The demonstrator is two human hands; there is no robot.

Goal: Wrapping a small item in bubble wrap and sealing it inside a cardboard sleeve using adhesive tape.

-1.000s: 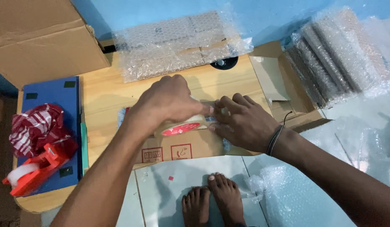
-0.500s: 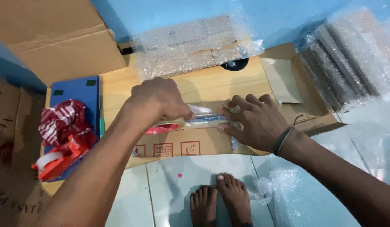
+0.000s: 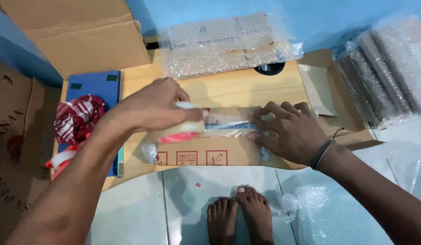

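- Your left hand (image 3: 151,109) is gripping a roll of clear tape (image 3: 182,129) with a red core, fingers curled over its top, and is holding it over the left half of the flat cardboard parcel (image 3: 206,152).
- A strip of tape (image 3: 228,126) is running from the roll rightward along the parcel's top face to your right hand.
- Your right hand (image 3: 290,131) is lying open on the parcel's right half, fingers spread and fingertips (image 3: 258,119) pressing the tape down; it is holding nothing.
- The parcel is lying at the front edge of the wooden worktop (image 3: 247,86), just above your bare feet (image 3: 240,215) on the tiled floor.
- Behind the parcel, a sheet of bubble wrap (image 3: 219,43) is lying across the worktop's far edge.
- Left of the parcel, a blue board (image 3: 95,88) is carrying a red-and-white striped bag (image 3: 76,118), and an orange tape dispenser (image 3: 61,161) is sitting just in front of that bag.
- Far left of the parcel and behind it, an open cardboard box (image 3: 79,34) is standing.
- Right of the parcel, well apart from it, bubble-wrapped rolls (image 3: 383,72) are lying in a row.
- A dark band (image 3: 323,154) is circling your right wrist.
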